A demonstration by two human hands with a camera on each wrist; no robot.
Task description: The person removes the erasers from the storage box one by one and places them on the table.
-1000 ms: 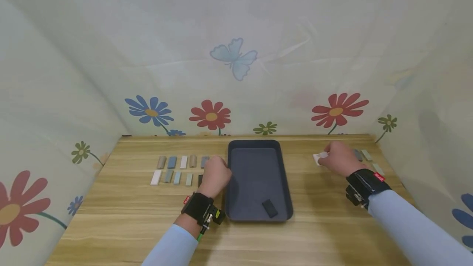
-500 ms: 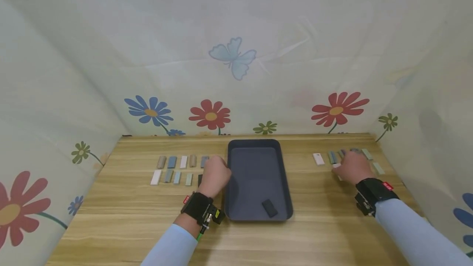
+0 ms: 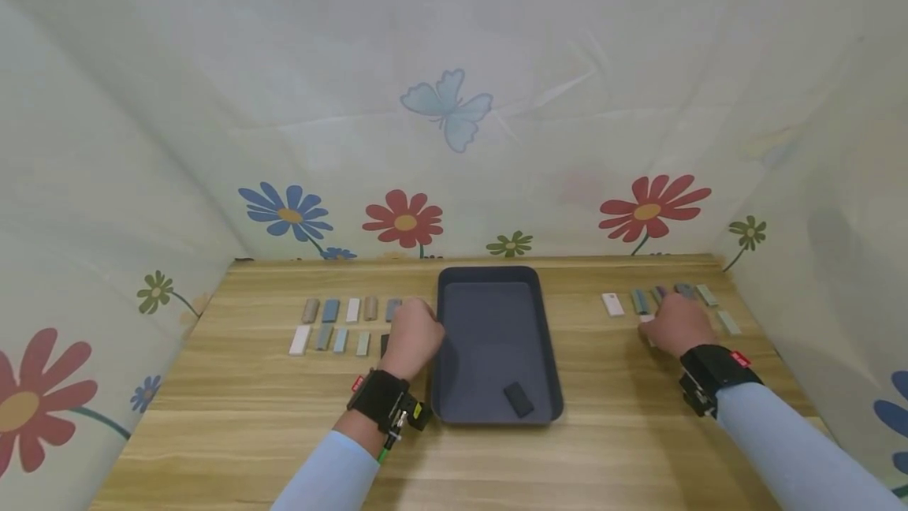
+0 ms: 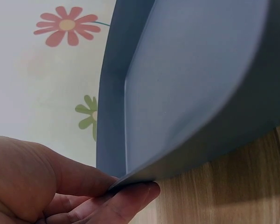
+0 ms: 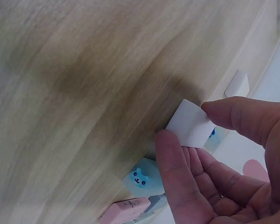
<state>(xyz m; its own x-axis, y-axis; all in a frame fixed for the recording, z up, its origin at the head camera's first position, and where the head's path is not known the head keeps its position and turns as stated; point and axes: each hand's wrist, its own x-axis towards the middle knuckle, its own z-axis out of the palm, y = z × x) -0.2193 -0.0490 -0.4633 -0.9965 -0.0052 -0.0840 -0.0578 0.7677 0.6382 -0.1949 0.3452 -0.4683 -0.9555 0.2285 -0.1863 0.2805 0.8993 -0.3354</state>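
My left hand (image 3: 413,337) pinches the left rim of the dark grey tray (image 4: 191,70); in the left wrist view the thumb lies inside and the fingers outside. On the right, my right hand (image 3: 679,323) pinches a white eraser (image 5: 190,123) between thumb and forefinger, close over the table. Beside it in the right wrist view lie a pale blue eraser with a bear face (image 5: 143,176) and a pink eraser (image 5: 126,210). Another white eraser (image 3: 613,305) rests left of the right hand. One black block (image 3: 519,400) lies in the tray near its front.
Two rows of small blocks, among them a white one (image 3: 299,340) and a blue one (image 3: 330,311), lie left of the tray. Past the right hand is a pale green block (image 3: 728,322). A flower-printed cloth (image 3: 553,211) rises behind the wooden table (image 3: 234,416).
My right hand has moved right, from beside the far white eraser to the group of erasers, then barely shifted in the last half second. The left hand keeps its hold on the tray.
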